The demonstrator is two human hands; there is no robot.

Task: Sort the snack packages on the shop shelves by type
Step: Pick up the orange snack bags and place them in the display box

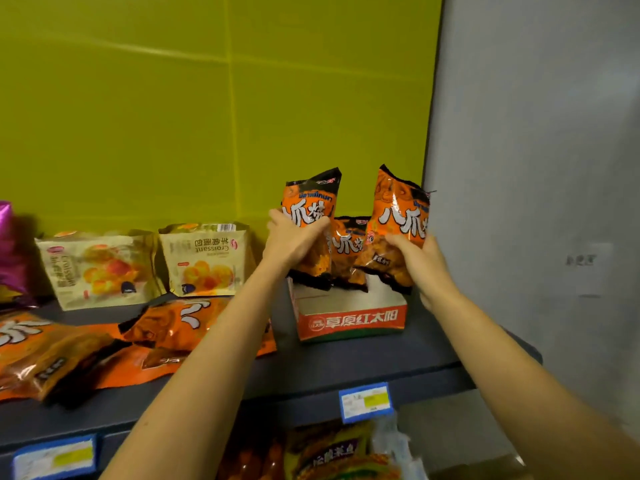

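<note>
Left hand (294,240) fingers wrapped round glossy orange snack bag (309,216) | right hand (420,261) gripping another orange bag (398,220) | both over red-and-white cardboard box (349,320)

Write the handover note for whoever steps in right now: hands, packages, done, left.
Left hand: gripping one orange snack bag upright over the cardboard display box.
Right hand: gripping a second orange bag at the box's right side.
Done: a third orange bag stands in the box between them.
Left: seat both held bags; move the loose orange bags lying flat on the shelf into the group. Croissant packs stand together at the back.
</note>
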